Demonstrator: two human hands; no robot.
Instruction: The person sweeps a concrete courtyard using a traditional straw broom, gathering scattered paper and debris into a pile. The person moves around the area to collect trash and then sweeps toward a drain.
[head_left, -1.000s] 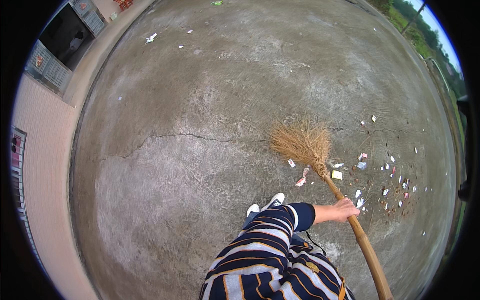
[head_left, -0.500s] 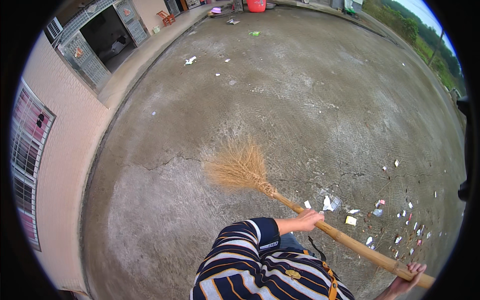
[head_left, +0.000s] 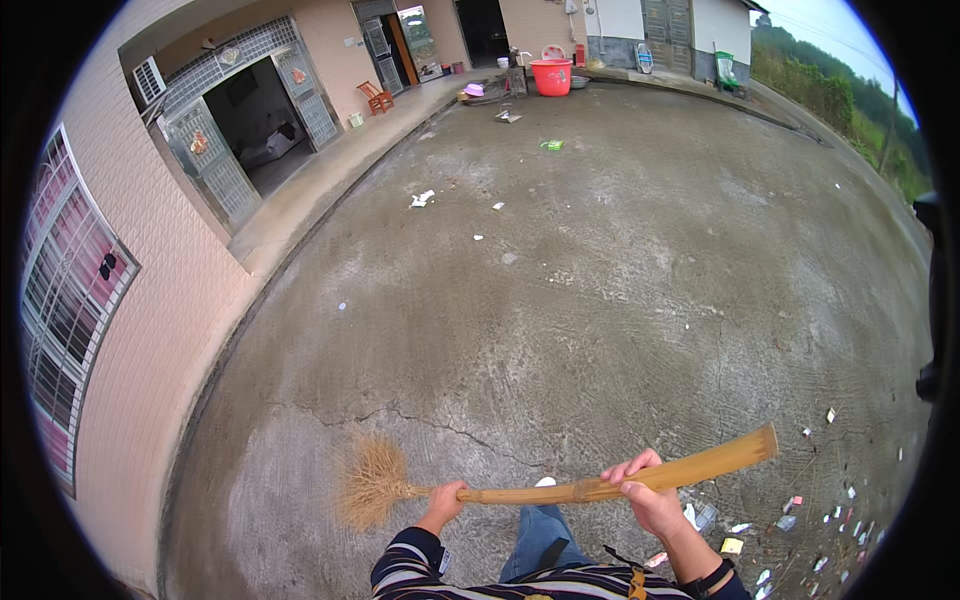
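We hold the broom (head_left: 500, 496) nearly level across our front, its straw head (head_left: 371, 482) pointing left. The fingers (head_left: 453, 488) of our left hand (head_left: 442, 505) wrap the handle (head_left: 725, 457) near the straw; those of our right hand (head_left: 652, 497) close around it farther along. Scattered litter (head_left: 732, 546) lies on the concrete ground (head_left: 600, 340) to our right, and a red tub (head_left: 551, 78) stands well ahead.

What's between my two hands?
In the head view, a stretch of bamboo broom handle lies between your left hand and right hand; a white shoe tip shows just beyond.
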